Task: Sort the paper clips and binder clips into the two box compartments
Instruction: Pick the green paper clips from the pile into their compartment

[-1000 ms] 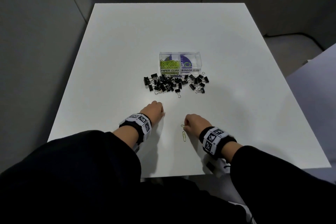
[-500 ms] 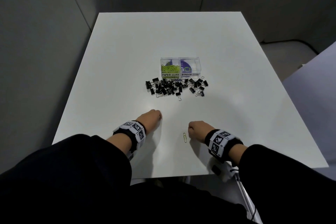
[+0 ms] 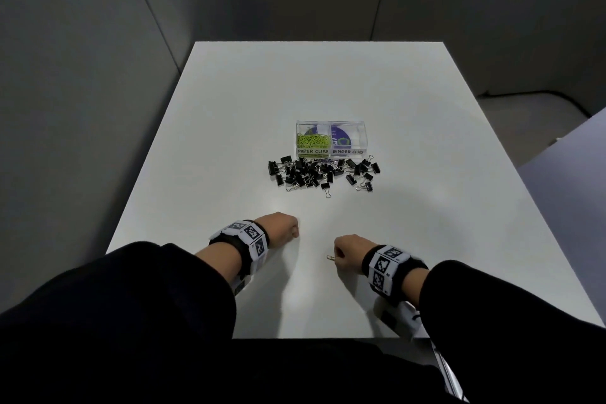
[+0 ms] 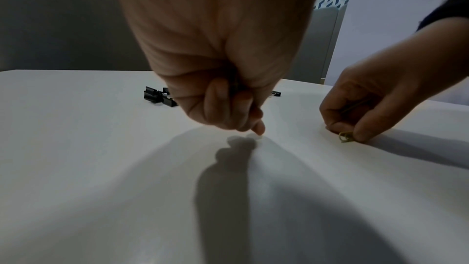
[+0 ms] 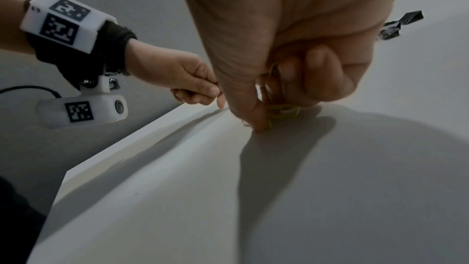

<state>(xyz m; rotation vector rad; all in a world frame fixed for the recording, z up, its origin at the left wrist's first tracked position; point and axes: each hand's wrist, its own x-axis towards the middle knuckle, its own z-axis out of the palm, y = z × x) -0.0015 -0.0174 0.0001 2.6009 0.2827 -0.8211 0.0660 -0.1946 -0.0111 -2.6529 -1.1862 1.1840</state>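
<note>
A clear two-part box stands mid-table. Its left part, labelled PAPER CLIPS, holds green paper clips; the right part is labelled BINDER CLIPS. Black binder clips lie heaped just in front of it. Near the front edge my right hand is curled round green paper clips, and its thumb pins a loose paper clip to the table. My left hand is a fist beside it, with a thin wire loop pinched at its fingertips.
The white table is bounded by grey partition walls at the back and left. A pale surface lies to the right. My dark sleeves cover the near edge.
My right hand has come down on the lone paper clip, which lay free just left of it before. The left hand has hardly moved. The view has tilted up a little.
</note>
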